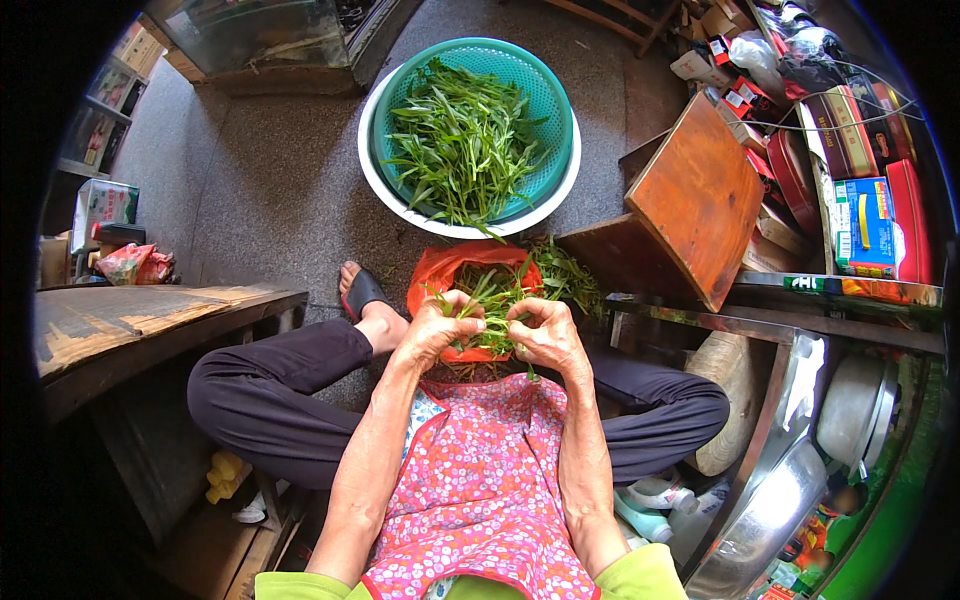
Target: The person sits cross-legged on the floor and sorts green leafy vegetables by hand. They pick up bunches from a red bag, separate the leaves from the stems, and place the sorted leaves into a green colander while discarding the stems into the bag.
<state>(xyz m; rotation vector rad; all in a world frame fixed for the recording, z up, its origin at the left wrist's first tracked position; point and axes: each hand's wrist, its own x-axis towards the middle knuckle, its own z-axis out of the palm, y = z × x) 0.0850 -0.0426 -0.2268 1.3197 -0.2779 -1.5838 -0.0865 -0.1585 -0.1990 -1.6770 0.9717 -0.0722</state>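
Observation:
My left hand grips a few leafy green stems, probably water spinach, above an open red plastic bag. At the right end of these stems, the thumb and forefinger of my right hand pinch together on them. Inside the bag lie more stems and trimmings, partly hidden by my hands. A loose pile of greens rests on the floor just right of the bag. Beyond it, a green plastic colander heaped with leafy greens sits in a white basin.
A wooden stool lies tipped at the right, beside shelves of boxes and tins. Metal pots and plastic bottles crowd the lower right. On the left stands a worn wooden bench; a glass cabinet is at the back.

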